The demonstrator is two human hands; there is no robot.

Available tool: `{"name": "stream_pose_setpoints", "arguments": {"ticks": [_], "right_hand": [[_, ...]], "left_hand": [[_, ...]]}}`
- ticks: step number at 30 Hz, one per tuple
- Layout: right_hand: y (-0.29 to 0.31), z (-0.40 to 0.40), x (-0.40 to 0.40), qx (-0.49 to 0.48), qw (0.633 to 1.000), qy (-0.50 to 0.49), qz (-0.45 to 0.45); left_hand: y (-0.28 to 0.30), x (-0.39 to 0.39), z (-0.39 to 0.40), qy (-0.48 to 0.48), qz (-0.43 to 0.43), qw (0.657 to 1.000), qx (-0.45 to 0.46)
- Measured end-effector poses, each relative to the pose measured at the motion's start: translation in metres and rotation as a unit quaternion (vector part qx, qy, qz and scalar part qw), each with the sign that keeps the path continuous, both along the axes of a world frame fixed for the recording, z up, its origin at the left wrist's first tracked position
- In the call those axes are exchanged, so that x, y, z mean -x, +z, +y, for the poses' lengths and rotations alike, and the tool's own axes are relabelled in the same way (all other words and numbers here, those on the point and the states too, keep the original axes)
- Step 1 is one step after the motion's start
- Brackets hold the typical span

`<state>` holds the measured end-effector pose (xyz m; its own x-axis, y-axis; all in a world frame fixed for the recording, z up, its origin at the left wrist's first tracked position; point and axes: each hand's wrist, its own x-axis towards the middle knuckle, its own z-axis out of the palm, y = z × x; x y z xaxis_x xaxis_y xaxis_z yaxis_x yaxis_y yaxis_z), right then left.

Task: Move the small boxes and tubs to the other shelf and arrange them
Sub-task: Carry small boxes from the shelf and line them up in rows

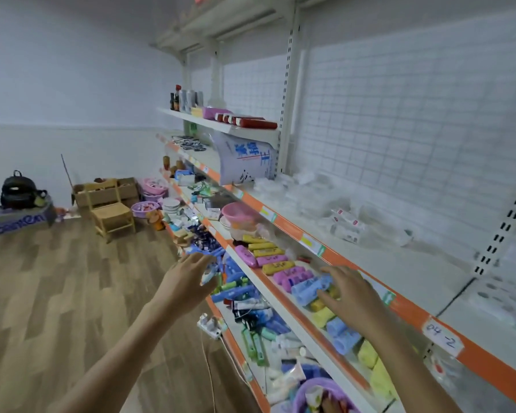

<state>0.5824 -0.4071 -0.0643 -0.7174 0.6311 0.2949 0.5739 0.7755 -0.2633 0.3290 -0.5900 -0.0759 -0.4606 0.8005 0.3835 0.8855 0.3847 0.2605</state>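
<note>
Both hands out, fingers spread, nothing held. Left hand hangs w/ open palm over the lower shelf's tubes. Right hand is flat over the row of small boxes (yellow, pink, blue) on the mid shelf, touching or just above, can't tell. Pink tub sits further along that shelf. Upper shelf above has clear packets. Wooden chair far back on the floor.
</note>
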Motion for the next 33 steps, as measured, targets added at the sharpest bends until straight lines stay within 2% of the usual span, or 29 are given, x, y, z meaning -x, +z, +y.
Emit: {"name": "stream_pose_setpoints", "arguments": {"ticks": [6,12,15,18,24,33], "right_hand": [[0.002,0.063,0.050,-0.020,1.000,-0.015,-0.012],[0.010,0.159,0.104,-0.026,0.999,-0.028,0.019],[0.020,0.212,0.132,-0.025,0.998,-0.041,0.033],[0.031,0.256,0.159,-0.026,0.997,-0.051,0.044],[0.038,0.316,0.192,-0.013,0.996,-0.079,0.041],[0.034,0.400,0.212,0.021,0.982,-0.186,0.019]], "left_hand": [[-0.010,0.051,0.068,-0.033,-0.022,0.999,-0.006],[-0.016,0.108,0.163,-0.073,-0.028,0.997,0.002],[-0.007,0.137,0.220,-0.103,-0.019,0.994,0.011],[0.008,0.162,0.271,-0.129,-0.020,0.991,-0.017],[0.011,0.203,0.355,-0.166,-0.038,0.985,-0.034],[0.032,0.242,0.487,-0.266,-0.013,0.963,-0.035]]}}
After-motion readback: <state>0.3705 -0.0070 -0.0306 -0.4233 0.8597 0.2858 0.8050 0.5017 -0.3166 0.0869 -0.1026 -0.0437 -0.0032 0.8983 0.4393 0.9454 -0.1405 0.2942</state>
